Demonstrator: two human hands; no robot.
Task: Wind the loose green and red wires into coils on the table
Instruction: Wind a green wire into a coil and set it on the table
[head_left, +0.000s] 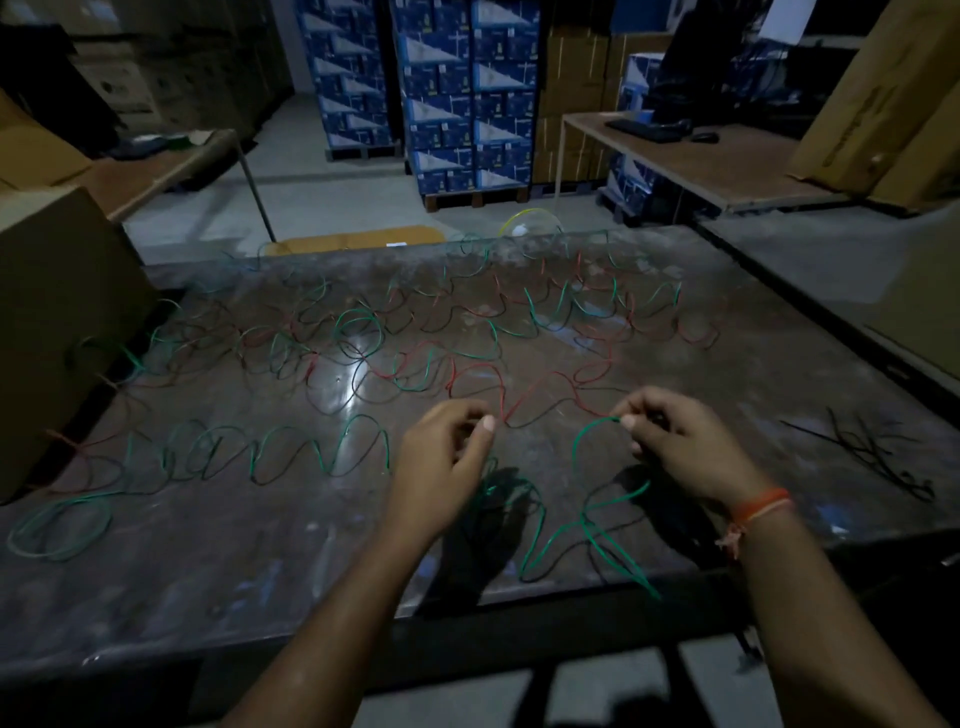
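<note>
A single wide-angle view, worn on the person's head, looks forward and down across the table (727, 415) from its near edge; that edge runs across the lower part of the picture and the far edge lies a little above the middle; the lens bends straight lines, so the table's sides splay outward toward the bottom corners; the camera sits close above the near edge, with both forearms reaching in from the bottom; the left hand (447, 457) and right hand (680, 447) show just below the middle; beyond the far edge the view takes in the floor and stacked blue boxes (457, 93); the scene is dim.
</note>
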